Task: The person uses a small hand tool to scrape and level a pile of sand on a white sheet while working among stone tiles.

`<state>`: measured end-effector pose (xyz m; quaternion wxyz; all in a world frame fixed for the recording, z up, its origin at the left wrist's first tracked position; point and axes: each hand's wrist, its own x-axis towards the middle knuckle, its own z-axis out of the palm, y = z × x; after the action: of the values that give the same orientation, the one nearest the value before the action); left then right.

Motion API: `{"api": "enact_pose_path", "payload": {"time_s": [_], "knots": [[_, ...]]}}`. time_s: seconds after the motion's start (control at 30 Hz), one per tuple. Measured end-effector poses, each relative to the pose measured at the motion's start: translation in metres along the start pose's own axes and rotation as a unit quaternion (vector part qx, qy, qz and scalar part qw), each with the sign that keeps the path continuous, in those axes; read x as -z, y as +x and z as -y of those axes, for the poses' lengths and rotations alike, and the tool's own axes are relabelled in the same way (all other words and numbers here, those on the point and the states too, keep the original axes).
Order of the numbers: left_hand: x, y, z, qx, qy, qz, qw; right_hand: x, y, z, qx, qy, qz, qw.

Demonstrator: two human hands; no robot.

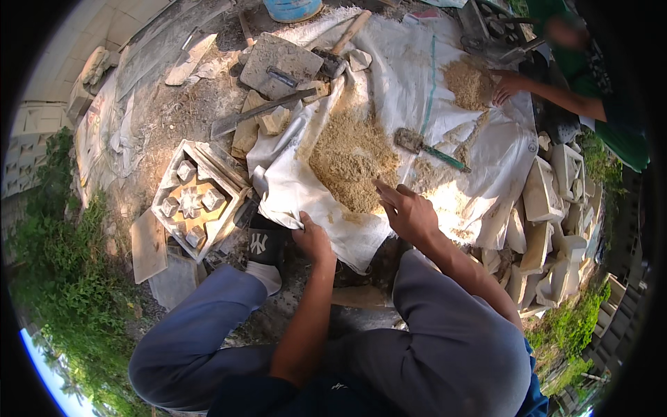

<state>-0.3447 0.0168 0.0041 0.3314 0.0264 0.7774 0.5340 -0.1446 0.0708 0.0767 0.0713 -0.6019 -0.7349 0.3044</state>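
Note:
My left hand point(312, 238) is closed on the near edge of a white woven sack point(278, 191) spread over the ground. A heap of tan sandy material point(351, 156) lies on that sack. At the heap's near right side is my right hand point(408, 212), fingers stretched out and nothing visible in them. To the heap's right lies a tool with a green handle point(445, 157) and a grey, caked head. Left of my left hand sits a square mould-like block point(191, 201) with raised geometric shapes inside its rim.
A hammer point(344, 42), a flat stone slab point(278, 61) and a long flat bar point(257, 111) lie beyond the heap. At far right, a co-worker's hand point(511, 87) touches a smaller sandy pile point(469, 82). Pale cast pieces point(542, 191) are stacked on the right; a blue bucket point(292, 8) stands at the back.

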Motion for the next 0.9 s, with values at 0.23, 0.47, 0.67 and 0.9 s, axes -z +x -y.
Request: {"api": "enact_pose_path", "payload": {"time_s": [0.23, 0.47, 0.67, 0.9], "knots": [[0.011, 0.003, 0.010, 0.017, 0.042, -0.027, 0.999, -0.002, 0.026, -0.045, 0.014, -0.080, -0.032, 0.996], [0.005, -0.002, 0.007, 0.038, 0.103, -0.034, 0.993, -0.030, 0.081, -0.039, -0.016, 0.009, -0.014, 1.000], [0.019, 0.010, 0.014, 0.018, 0.084, 0.007, 0.996, -0.029, 0.024, -0.011, 0.021, -0.007, 0.044, 0.999], [0.008, 0.001, 0.015, -0.011, 0.115, -0.011, 0.993, -0.025, -0.005, -0.060, 0.096, -0.114, 0.001, 0.989]]}}
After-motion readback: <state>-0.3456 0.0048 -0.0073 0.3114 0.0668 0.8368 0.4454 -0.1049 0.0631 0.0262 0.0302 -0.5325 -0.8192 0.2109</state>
